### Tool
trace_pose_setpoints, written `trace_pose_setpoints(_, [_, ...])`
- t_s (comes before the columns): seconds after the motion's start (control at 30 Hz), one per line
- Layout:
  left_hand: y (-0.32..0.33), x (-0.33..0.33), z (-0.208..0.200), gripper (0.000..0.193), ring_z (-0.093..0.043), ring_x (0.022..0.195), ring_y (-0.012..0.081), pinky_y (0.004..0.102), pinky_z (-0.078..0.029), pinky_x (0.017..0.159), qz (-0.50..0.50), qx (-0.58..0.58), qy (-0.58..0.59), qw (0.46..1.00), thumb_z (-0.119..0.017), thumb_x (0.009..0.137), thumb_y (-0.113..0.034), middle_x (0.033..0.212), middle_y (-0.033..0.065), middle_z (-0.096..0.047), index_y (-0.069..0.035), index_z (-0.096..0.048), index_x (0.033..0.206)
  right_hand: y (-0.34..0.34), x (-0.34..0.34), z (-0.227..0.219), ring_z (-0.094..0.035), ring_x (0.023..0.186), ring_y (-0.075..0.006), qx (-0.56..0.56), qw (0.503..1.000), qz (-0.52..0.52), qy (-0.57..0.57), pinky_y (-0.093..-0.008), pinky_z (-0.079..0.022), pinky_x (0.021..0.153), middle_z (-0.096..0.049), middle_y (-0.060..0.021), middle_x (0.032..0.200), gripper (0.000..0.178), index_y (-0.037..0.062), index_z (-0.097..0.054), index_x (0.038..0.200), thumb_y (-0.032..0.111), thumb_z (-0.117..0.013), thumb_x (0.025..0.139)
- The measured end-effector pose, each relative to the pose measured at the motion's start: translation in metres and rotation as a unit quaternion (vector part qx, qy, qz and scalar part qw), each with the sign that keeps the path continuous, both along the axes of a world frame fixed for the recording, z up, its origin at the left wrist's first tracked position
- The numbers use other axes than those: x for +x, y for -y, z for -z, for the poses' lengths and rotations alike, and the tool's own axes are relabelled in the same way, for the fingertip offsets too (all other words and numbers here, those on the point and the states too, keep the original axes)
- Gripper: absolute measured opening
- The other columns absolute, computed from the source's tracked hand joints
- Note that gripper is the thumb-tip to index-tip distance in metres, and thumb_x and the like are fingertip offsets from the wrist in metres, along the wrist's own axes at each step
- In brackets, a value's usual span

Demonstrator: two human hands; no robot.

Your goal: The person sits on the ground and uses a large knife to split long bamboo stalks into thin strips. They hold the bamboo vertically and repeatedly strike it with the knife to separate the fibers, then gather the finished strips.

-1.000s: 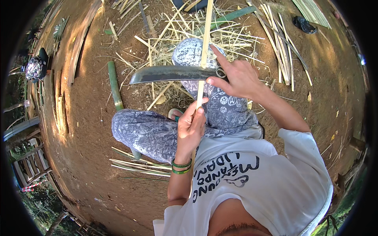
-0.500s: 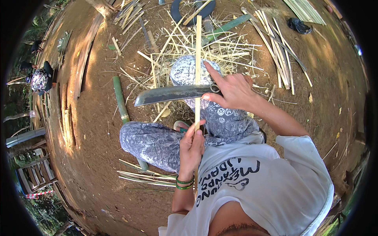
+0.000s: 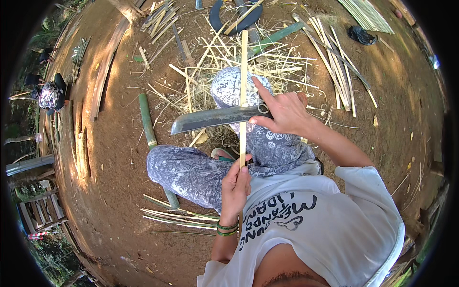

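Note:
A long, pale bamboo strip (image 3: 244, 67) runs from my body out over my raised right knee. My left hand (image 3: 235, 187) is closed round its near part, thumb on top. My right hand (image 3: 288, 114) grips a machete (image 3: 210, 119), the handle mostly hidden in the palm. Its broad dark blade lies crosswise over the strip, tip pointing left. The right index finger is stretched forward beside the strip, with the thumb near the base of the blade. A small thin curl of shaving (image 3: 263, 108) sits by that thumb.
Beyond my knee lies a heap of shavings and thin strips (image 3: 282, 64). A green bamboo pole (image 3: 146, 117) rests left of my legs. Longer strips (image 3: 334, 62) and a black plastic bag (image 3: 362, 35) lie at the far right. Another person (image 3: 51, 94) is at the far left.
The bamboo strip has slid toward me under the blade, and my left hand has drawn back with it. The machete has shifted slightly right and nearer, still across the strip.

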State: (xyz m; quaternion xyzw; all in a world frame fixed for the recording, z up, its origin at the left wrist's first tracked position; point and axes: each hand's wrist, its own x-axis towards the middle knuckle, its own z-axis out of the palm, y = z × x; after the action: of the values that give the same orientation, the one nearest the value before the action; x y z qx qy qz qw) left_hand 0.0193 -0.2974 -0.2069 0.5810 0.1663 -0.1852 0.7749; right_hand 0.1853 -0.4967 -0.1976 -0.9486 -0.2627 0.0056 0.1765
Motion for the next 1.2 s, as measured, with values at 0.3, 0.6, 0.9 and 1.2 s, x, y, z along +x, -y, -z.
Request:
trace_pose_setpoints(0.3, [-0.005,-0.017,0.001,0.034,-0.026,0.048,-0.0006,0.0191,-0.023,0.044,0.011,0.016,0.005,1.0,-0.043,0.107,-0.014,0.06,-0.0094,-0.031,-0.002,-0.051,0.138,-0.001,-0.002,0.003,-0.055,0.042,-0.0338,-0.008,1.0,-0.01,0.011,-0.0484,-0.046,0.047,-0.051,-0.0133,0.047,0.106,-0.0098,-0.022,0.151,0.071,-0.051,0.089])
trace_pose_setpoints(0.6, [-0.01,-0.037,0.005,0.035,-0.026,0.049,-0.0008,0.0188,-0.022,0.044,0.005,0.012,0.005,1.0,-0.043,0.106,-0.012,0.061,-0.0095,-0.032,-0.001,-0.05,0.138,0.002,-0.003,0.021,-0.05,0.039,-0.032,0.017,0.999,0.003,0.036,-0.0512,-0.039,0.044,-0.044,-0.0092,0.045,0.108,0.0009,-0.018,0.156,0.078,-0.047,0.086])
trace_pose_setpoints(0.9, [-0.013,-0.061,0.003,0.035,-0.029,0.051,-0.0009,0.0184,-0.024,0.045,-0.004,0.018,-0.018,1.0,-0.045,0.106,-0.012,0.064,-0.0095,-0.034,-0.002,-0.052,0.139,0.002,-0.006,0.021,-0.048,0.039,-0.0306,-0.012,0.998,0.005,0.057,-0.0482,-0.039,0.043,-0.043,-0.0091,0.044,0.11,-0.0011,-0.019,0.156,0.078,-0.048,0.085])
trace_pose_setpoints(1.2, [-0.017,-0.082,0.006,0.036,-0.03,0.052,-0.0011,0.0181,-0.024,0.046,-0.018,-0.004,-0.03,0.999,-0.046,0.106,-0.012,0.065,-0.0097,-0.037,-0.002,-0.053,0.139,0.003,-0.008,0.026,-0.05,0.039,-0.031,0.006,0.997,0.007,0.074,-0.0482,-0.04,0.044,-0.042,-0.0081,0.042,0.109,-0.0004,-0.021,0.155,0.078,-0.049,0.085])
